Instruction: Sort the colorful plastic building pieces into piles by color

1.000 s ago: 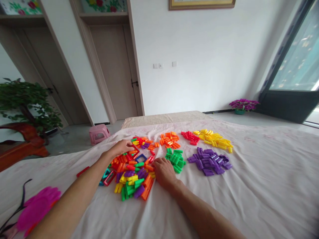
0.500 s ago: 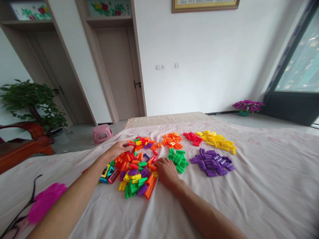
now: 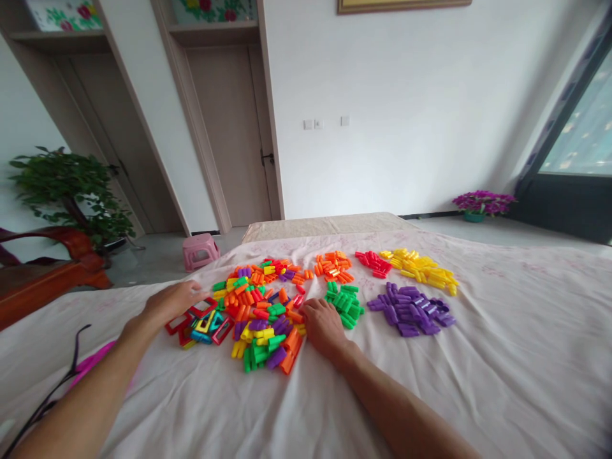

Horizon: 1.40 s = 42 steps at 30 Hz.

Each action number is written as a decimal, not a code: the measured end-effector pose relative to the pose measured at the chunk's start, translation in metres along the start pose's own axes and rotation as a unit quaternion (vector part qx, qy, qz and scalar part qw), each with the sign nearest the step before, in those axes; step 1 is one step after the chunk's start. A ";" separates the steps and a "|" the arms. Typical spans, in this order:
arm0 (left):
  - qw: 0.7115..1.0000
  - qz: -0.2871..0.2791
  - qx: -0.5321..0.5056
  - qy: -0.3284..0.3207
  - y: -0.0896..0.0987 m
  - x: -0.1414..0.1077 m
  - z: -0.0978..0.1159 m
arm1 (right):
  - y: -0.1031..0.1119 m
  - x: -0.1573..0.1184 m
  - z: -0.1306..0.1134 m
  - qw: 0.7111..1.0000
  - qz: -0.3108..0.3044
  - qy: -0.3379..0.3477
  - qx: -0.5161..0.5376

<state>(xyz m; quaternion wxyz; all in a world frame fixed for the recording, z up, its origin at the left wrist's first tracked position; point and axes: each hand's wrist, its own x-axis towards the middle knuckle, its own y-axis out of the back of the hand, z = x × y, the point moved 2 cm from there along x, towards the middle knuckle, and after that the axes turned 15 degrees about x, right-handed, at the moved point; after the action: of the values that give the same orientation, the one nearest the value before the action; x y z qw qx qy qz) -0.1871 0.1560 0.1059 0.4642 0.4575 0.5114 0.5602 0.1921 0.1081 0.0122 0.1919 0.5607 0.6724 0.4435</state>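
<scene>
- Left hand [image 3: 174, 301] has moved away from the mixed pile [image 3: 261, 314], toward its own left side, and it is now over the group of hollow frames [image 3: 203, 336]
- With this move, one red frame [image 3: 211, 301], which half a second ago was at the fingers above the pile, seems now to lie among the other frames, just below the fingertips
- So the hollow frames are mostly beside the coloured pieces, on the pale cloth [image 3: 478, 382]; a dark blue part is still visible inside the pile
- The left fingers are stretched forward, a little bent and near each other; I see no piece between them, but whether they touch the red frame, I cannot tell
- The left forearm comes from the lower corner, with the wrist low and the palm down
- The right hand [image 3: 325, 325] has stayed between the pile and the green pieces [image 3: 343, 306], back upward, fingers curled narrow; what is under them, I cannot tell
</scene>
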 end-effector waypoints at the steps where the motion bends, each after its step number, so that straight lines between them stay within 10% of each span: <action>1: 1.000 0.027 0.012 -0.007 -0.001 -0.008 0.005 | 0.000 0.000 0.000 1.000 0.001 0.001 0.001; 10: 0.920 0.213 0.028 -0.327 -0.093 -0.135 0.122 | 0.000 -0.001 0.000 1.000 0.010 0.009 -0.006; 16: 0.912 0.259 0.053 -0.314 -0.112 -0.127 0.151 | 0.000 -0.002 0.000 1.000 0.015 0.014 -0.004; 28: 0.939 0.241 0.088 -0.230 -0.097 -0.069 0.142 | 0.006 -0.004 -0.001 0.998 0.055 -0.022 0.013; 34: 0.954 0.182 -0.110 -0.210 -0.072 -0.048 0.122 | 0.015 -0.016 -0.017 0.994 0.063 0.079 0.035; 42: 0.913 0.309 -0.259 0.055 -0.075 -0.061 0.056 | 0.003 -0.025 -0.028 0.990 -0.012 0.138 0.004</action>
<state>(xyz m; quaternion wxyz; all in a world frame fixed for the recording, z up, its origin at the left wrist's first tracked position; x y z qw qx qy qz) -0.1189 0.1075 0.0318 0.3416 0.4243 0.2062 0.8129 0.1798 0.0742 0.0237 0.1000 0.4868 0.7006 0.5121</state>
